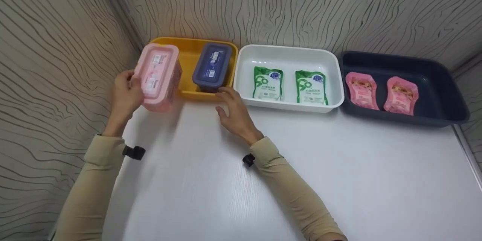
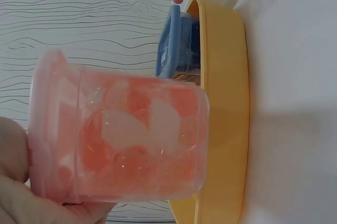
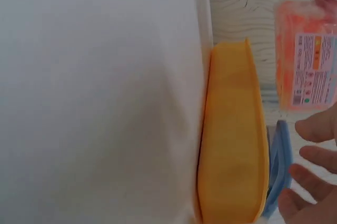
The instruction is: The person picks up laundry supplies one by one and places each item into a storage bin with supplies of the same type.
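My left hand (image 1: 128, 92) grips a pink lidded plastic box (image 1: 157, 73) by its left side, raised over the left end of the yellow tray (image 1: 188, 47). In the left wrist view the clear wall of the pink box (image 2: 137, 134) shows pink and white contents. A blue lidded box (image 1: 213, 64) sits in the right part of the yellow tray. My right hand (image 1: 237, 115), fingers spread and holding nothing, hovers by the tray's front rim, close to the blue box. Whether its fingertips touch the blue box or the rim, I cannot tell.
A white tray (image 1: 290, 51) with two green-and-white pouches (image 1: 268, 84) adjoins the yellow one. Further right, a dark blue tray (image 1: 437, 83) holds two pink pouches (image 1: 401, 96). Wood-patterned walls (image 1: 271, 3) stand behind and left of the white table (image 1: 211, 180).
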